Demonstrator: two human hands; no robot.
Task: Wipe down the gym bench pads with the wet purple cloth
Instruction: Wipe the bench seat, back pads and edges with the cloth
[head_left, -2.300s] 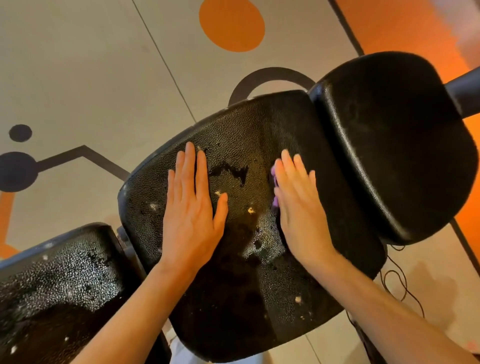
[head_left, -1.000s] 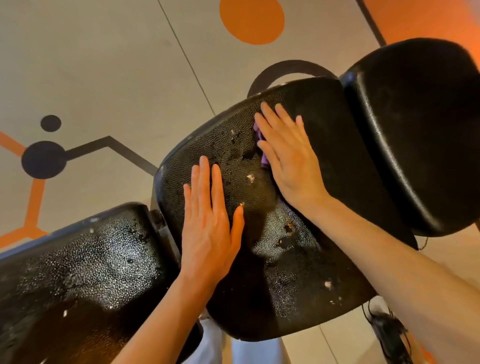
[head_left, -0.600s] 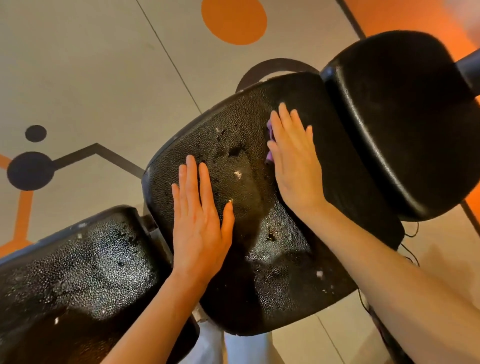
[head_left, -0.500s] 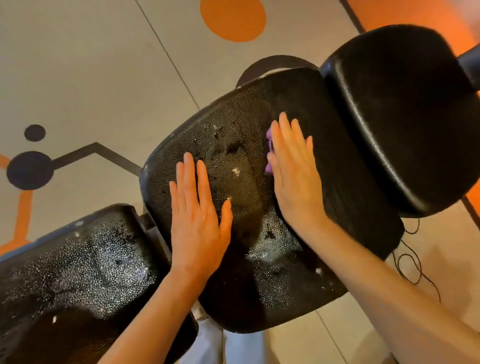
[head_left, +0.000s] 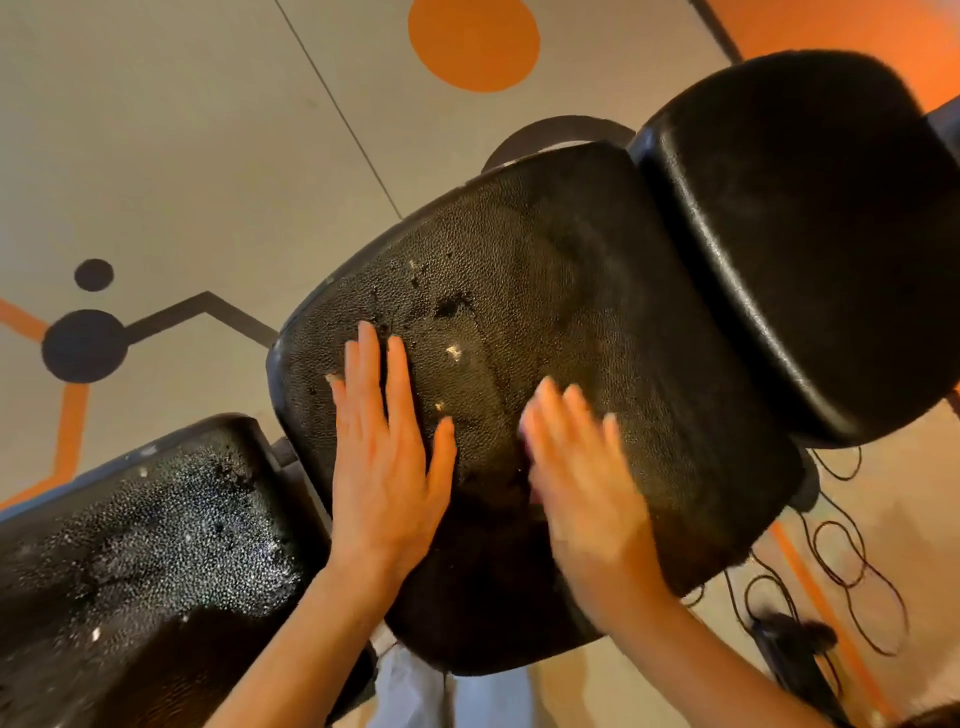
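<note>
- The left hand (head_left: 387, 467) lies flat on the middle pad (head_left: 545, 322), fingers straight and pointing to about 12 o'clock. Its grip is released and holds nothing; it only presses and steadies.
- The right hand (head_left: 582, 483) is blurred with motion, spread flat on the same pad at 3 o'clock of the left hand, palm down with fingers extended.
- The purple cloth (head_left: 523, 431) is all but hidden. Only a pale lilac sliver seems to show at the right hand's 9 o'clock edge, so it is probably pinned under the palm rather than pinched. The blur keeps that uncertain.
- Pale specks and dark wet patches sit on the middle pad at 12 to 1 o'clock of the left fingers. The near pad (head_left: 145, 545), at 7 o'clock, glistens with droplets. The far pad (head_left: 810, 234), at 2 o'clock, looks dull and drier.
- Risk: a cloth held down only by a flat palm may bunch up or slip out on a fast stroke, leaving bare skin to smear the grime.
- Risk: the wet pad is slick, and the bracing left hand could slide if weight shifts onto it.
- Risk: black cables (head_left: 841, 561) trail on the floor (head_left: 182, 156) at 4 o'clock, where drips or a stray foot could reach them.
- Judgement: the far pad still appears to need wiping.
</note>
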